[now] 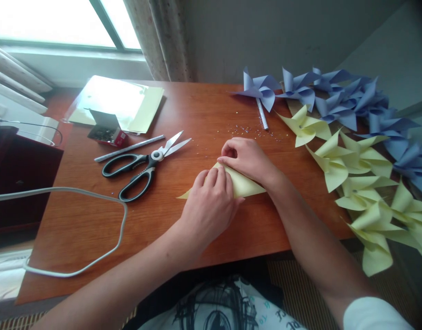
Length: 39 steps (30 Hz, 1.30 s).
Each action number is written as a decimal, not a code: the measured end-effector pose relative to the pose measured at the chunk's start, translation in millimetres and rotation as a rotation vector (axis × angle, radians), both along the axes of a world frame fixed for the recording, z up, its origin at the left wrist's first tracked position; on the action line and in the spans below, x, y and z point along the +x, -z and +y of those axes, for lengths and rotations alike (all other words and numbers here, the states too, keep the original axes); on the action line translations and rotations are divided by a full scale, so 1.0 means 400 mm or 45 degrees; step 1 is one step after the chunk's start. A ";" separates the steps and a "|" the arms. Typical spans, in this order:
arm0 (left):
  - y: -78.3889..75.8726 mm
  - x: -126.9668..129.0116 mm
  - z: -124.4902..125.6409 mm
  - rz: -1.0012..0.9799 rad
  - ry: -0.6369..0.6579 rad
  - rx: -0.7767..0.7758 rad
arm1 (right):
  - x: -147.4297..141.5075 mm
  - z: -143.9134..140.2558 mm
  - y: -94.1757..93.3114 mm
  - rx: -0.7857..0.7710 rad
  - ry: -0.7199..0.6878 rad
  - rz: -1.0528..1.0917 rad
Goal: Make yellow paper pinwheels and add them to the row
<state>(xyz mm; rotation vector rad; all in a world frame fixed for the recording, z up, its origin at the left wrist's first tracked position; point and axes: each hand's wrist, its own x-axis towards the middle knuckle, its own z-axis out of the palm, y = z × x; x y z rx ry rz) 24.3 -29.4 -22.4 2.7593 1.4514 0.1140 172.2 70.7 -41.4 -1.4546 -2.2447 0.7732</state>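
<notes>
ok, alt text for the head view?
Both hands, left hand and right hand, press a folded yellow paper on a wooden table. Scissors lie left; yellow pinwheels and blue pinwheels are piled right.

Bright window glare upper left; edges warped.

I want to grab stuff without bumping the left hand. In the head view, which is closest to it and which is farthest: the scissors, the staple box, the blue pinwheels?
From the left hand:
1. Scissors: nearest, just to its left on the table.
2. Staple box: farther, back left, beyond the scissors near the window.
3. Blue pinwheels: farthest, along the back right edge.
</notes>
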 end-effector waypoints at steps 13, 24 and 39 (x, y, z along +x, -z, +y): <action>0.005 0.001 -0.038 -0.041 -0.097 -0.073 | -0.004 0.020 -0.019 -0.040 0.063 -0.270; 0.017 0.021 -0.141 -0.052 -0.121 -0.101 | -0.004 0.021 -0.018 -0.050 0.050 -0.263; 0.066 0.013 -0.166 -0.047 -0.063 -0.159 | -0.004 0.018 -0.020 -0.060 0.048 -0.274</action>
